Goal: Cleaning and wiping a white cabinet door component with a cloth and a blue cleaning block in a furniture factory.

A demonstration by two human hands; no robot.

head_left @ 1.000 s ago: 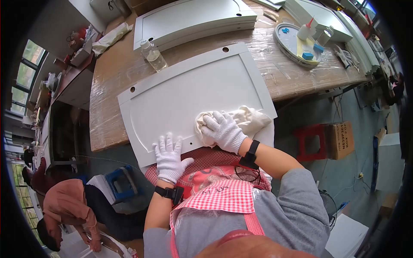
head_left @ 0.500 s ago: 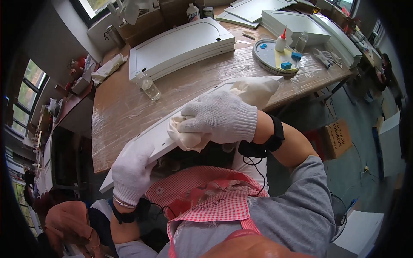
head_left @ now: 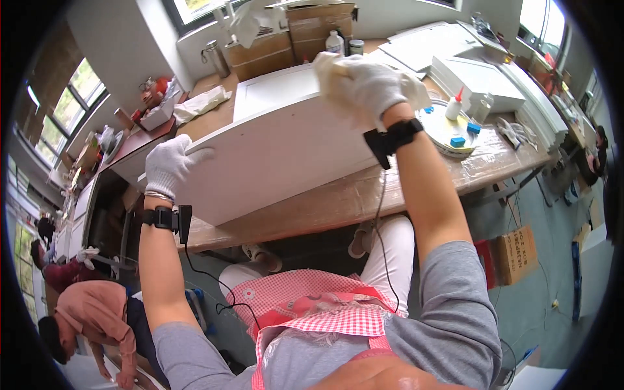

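Note:
A large white panel (head_left: 260,159) is propped up on edge over the table, its broad face turned toward me. My left hand (head_left: 168,166), in a white knit glove, grips the panel's upper left corner. My right hand (head_left: 374,84), gloved the same way, is closed on a crumpled cream cloth (head_left: 331,78) at the upper right edge of the panel. Part of the cloth hangs out beyond the fingers on the right. Behind the upright panel, another white panel (head_left: 279,88) lies on the table, mostly hidden.
Right of the panel, a round lid (head_left: 455,151) carries a red-tipped glue bottle (head_left: 454,105) and blue blocks (head_left: 458,142). Stacked white panels (head_left: 478,81) fill the back right. A cardboard box (head_left: 517,257) sits on the floor. Another person (head_left: 97,318) bends over at lower left.
The panel has swung from edge-up near my body to broad face toward me, farther over the table. Both hands have moved forward with it; the right hand with the cloth is now at its far edge.

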